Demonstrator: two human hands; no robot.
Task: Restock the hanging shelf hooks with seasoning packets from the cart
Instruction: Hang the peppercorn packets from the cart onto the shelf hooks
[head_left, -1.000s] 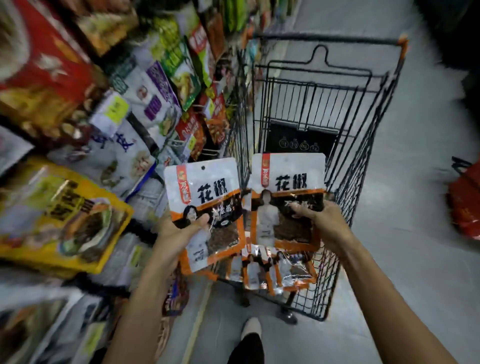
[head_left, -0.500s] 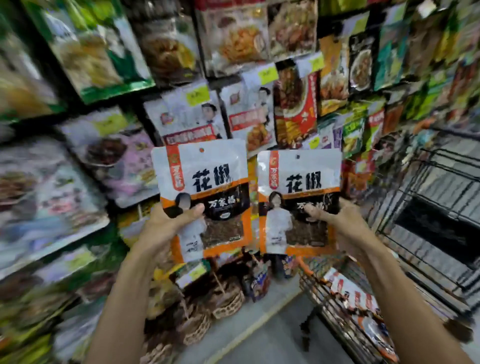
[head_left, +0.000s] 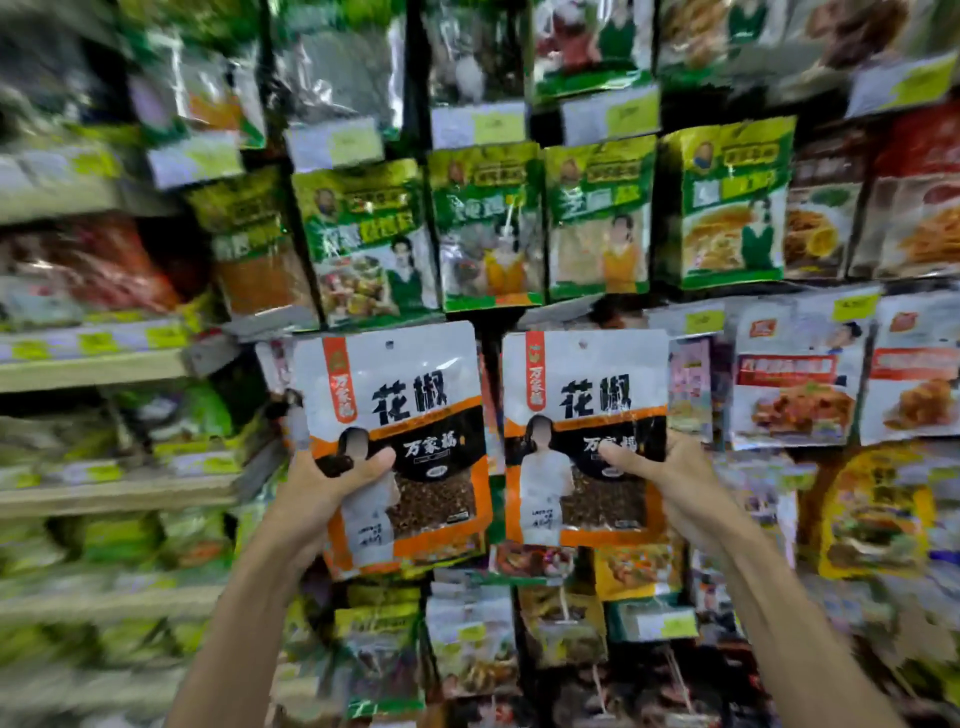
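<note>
I hold two identical seasoning packets, white on top with an orange and black lower half, upright side by side in front of the hanging shelf. My left hand (head_left: 324, 483) grips the left packet (head_left: 400, 400) at its lower left, thumb across the front. My right hand (head_left: 675, 480) grips the right packet (head_left: 592, 400) at its lower right, thumb on the front. Each packet has a small hang hole near its top edge. The cart is out of view.
Rows of hanging packets fill the wall: green ones (head_left: 488, 228) just above, white and red ones (head_left: 795, 374) to the right, yellow ones (head_left: 878, 514) lower right. Shelves with bagged goods (head_left: 104, 364) run along the left. The picture is blurred.
My view has swung from the cart up to the hanging shelf. Both hands have carried the two packets up and now hold them in front of the hanging rows.
</note>
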